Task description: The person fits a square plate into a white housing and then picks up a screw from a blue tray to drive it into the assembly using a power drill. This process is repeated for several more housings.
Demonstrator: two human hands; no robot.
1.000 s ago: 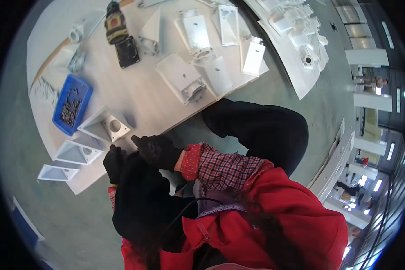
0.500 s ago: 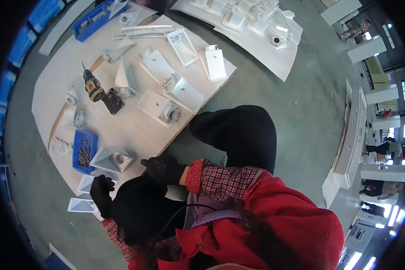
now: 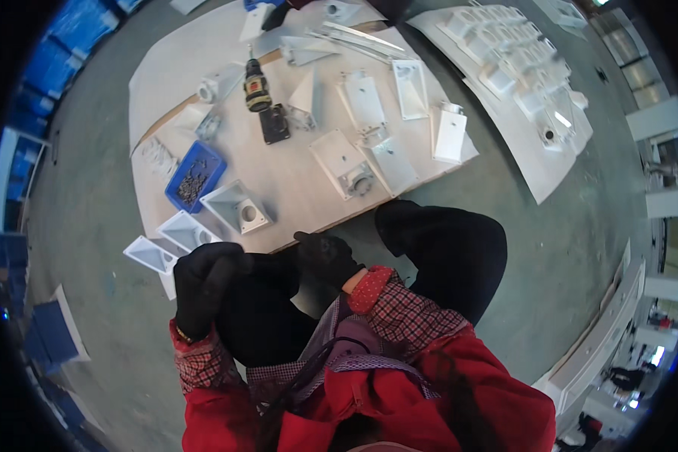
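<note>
My left hand (image 3: 207, 286), in a black glove, is raised over my left thigh with its fingers bent together. Whatever it may hold is hidden. My right hand (image 3: 325, 258), gloved in black too, is closed over my lap near the table's front edge, and its inner side cannot be seen. Nearest to the left hand are a white funnel-shaped part (image 3: 152, 256) and a second white funnel-shaped part (image 3: 188, 232). Behind them sits a white housing with a round hole (image 3: 237, 209). A blue bin (image 3: 217, 167) of small dark screws (image 3: 193, 185) stands just beyond.
A cordless drill (image 3: 256, 87) lies on the paper-covered table (image 3: 279, 192). Several white housings (image 3: 365, 102) and long white strips (image 3: 361, 41) are spread to its right. A co-worker's gloved hand (image 3: 277, 15) is at the far edge. Another table (image 3: 539, 177) carries rows of white housings.
My view has swung, so the table sits further right. The left hand has come up and closer to the right hand, its fingers still bent. A co-worker's hand now shows at the far edge.
</note>
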